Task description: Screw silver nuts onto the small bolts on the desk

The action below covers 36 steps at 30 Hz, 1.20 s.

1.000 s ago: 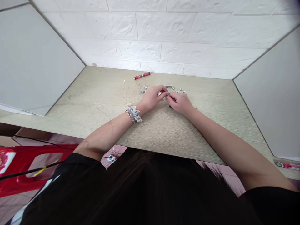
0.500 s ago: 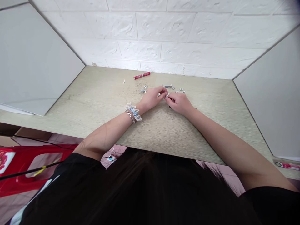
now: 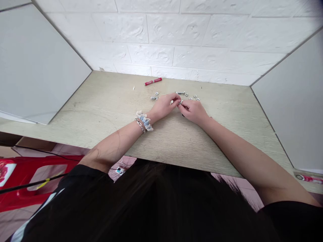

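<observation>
My left hand (image 3: 165, 104) and my right hand (image 3: 193, 111) meet fingertip to fingertip over the table. Closed in a pinch, my left hand grips a silver bolt (image 3: 172, 102), mostly covered by the fingers. The right thumb and forefinger pinch a small silver nut (image 3: 181, 102) at the bolt's end; how far it sits on the thread is hidden. Just beyond the hands lies another bolt (image 3: 180, 93). Several loose nuts (image 3: 195, 96) are scattered to the right. Left of my left hand are one more bolt (image 3: 153, 98) and a nut (image 3: 156, 93).
A red tube-shaped stick (image 3: 152, 81) lies near the white brick wall (image 3: 161, 55). Pale panels (image 3: 37, 64) stand on both sides of the wooden table (image 3: 161, 144). A red plastic stool (image 3: 22, 181) is below left; a red-and-white cylinder (image 3: 309, 178) is at far right.
Both hands stay in almost the same place, with the fingertips shifting only slightly around the small metal parts. The loose bolts and nuts have not moved.
</observation>
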Tool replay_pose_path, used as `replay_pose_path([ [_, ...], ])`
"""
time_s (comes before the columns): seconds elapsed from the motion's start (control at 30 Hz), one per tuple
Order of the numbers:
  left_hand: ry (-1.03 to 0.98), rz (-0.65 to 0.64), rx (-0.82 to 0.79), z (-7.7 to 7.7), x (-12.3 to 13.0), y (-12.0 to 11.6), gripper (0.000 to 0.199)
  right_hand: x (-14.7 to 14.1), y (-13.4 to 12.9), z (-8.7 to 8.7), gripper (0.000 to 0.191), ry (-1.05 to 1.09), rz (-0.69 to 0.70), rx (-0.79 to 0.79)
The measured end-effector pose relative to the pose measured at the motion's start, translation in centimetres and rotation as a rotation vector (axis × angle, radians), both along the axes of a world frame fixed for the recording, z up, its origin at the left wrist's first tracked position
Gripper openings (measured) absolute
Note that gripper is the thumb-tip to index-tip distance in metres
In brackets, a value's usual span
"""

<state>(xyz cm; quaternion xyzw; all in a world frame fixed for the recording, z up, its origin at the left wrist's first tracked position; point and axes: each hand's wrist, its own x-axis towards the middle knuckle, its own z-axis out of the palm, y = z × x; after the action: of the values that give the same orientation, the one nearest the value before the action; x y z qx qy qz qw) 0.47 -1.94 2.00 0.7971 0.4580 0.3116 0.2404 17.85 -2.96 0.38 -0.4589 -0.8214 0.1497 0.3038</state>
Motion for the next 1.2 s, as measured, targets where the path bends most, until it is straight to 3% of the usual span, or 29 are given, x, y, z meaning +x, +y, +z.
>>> replay_pose_path([
  [0.37,0.006,0.006,-0.011,0.01,0.05,0.11,0.017,-0.06,-0.38,0.26,0.02,0.082,-0.078,-0.058],
  [1.2,-0.163,0.003,-0.054,-0.76,0.08,0.39,0.015,0.24,-0.12,0.07,0.021,0.135,0.005,-0.149],
])
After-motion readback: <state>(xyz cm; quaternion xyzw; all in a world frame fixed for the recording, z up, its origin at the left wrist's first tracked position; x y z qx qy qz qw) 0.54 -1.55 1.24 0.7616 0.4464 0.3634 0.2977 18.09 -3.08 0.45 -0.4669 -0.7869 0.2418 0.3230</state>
